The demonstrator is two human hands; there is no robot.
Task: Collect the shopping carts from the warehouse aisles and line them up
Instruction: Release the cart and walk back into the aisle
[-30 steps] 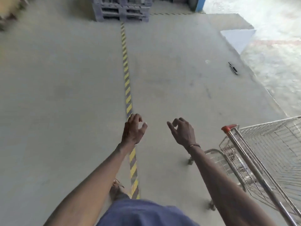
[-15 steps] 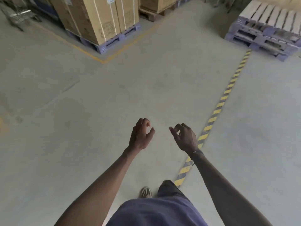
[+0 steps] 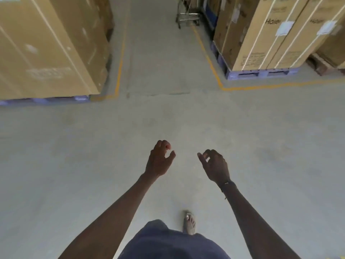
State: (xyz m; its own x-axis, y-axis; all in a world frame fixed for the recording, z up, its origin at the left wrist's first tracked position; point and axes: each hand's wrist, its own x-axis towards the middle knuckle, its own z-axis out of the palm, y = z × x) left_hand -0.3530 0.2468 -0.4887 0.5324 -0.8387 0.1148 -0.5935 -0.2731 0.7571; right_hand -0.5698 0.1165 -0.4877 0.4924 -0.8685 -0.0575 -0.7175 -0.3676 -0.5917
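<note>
The shopping cart [image 3: 187, 13] we are after stands far down the aisle, at the top of the view, close beside the right-hand row of cartons; only its lower frame and wheels show, the basket cut off by the picture's edge. We judge the step in hand to be the walk to fetch it: nothing is held, and the cart is well apart from us. Our left hand [image 3: 159, 160] and right hand [image 3: 215, 166] hang out in front, fingers loosely curled around nothing, thumbs apart from the rest. The next move, as we read it, calls for heading straight into the aisle between the yellow floor lines [image 3: 209, 59], reaching the cart's handle end, and taking it with both hands; which way the handle faces we cannot tell from here.

The floor [image 3: 74, 165] is bare grey concrete, and one sandalled foot [image 3: 189, 222] is stepping forward on it. Tall strapped cartons [image 3: 270, 34] sit on blue pallets [image 3: 261, 73] to the right, and another big carton stack [image 3: 46, 49] on a pallet flanks the left, so the aisle leaves modest room for turning the cart round.
</note>
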